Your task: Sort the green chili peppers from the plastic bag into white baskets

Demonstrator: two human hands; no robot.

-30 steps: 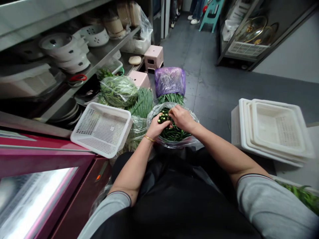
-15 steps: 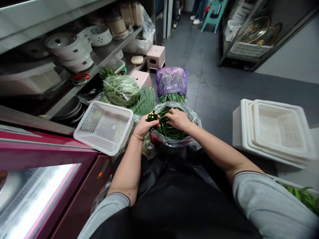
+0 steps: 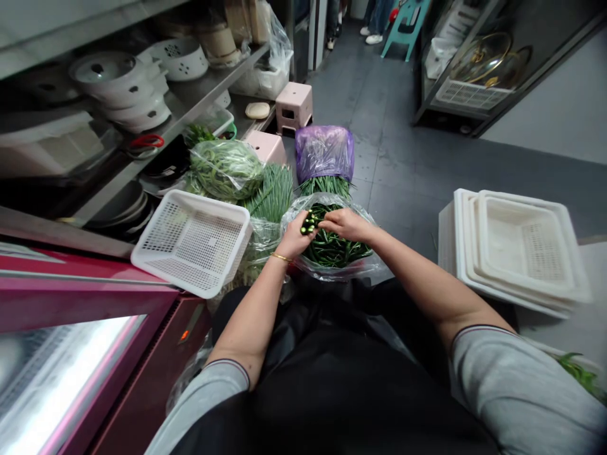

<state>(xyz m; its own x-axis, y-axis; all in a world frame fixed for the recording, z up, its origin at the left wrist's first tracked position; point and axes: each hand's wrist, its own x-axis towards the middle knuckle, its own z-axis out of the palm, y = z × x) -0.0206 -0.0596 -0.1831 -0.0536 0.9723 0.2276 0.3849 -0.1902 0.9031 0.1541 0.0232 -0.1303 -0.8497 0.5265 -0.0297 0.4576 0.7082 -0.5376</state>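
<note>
My left hand (image 3: 294, 236) is wrapped round a bunch of long green chili peppers (image 3: 310, 222), their pale ends facing up toward me. Against the right side of that bunch, my right hand (image 3: 348, 225) has its thumb and fingers pinched together; what lies between the fingertips is hidden. Both hands are over an open clear plastic bag (image 3: 327, 273) in front of my knees. Many more dark green chili peppers (image 3: 339, 249) fill the bag, lying loose and tangled.
An empty white perforated basket (image 3: 202, 237) stands at my left, and stacked white baskets (image 3: 526, 243) at my right. Beyond the bag lie a purple-wrapped bundle of green stalks (image 3: 325, 155), more green stalks (image 3: 272, 193) and a bag of green vegetables (image 3: 227, 167). A shelf (image 3: 208, 95) of pots lines the left.
My left hand has moved right with the bunch, over the bag. My right hand has lifted from the loose peppers to the bunch, its fingers now pinched. The view has shifted slightly.
</note>
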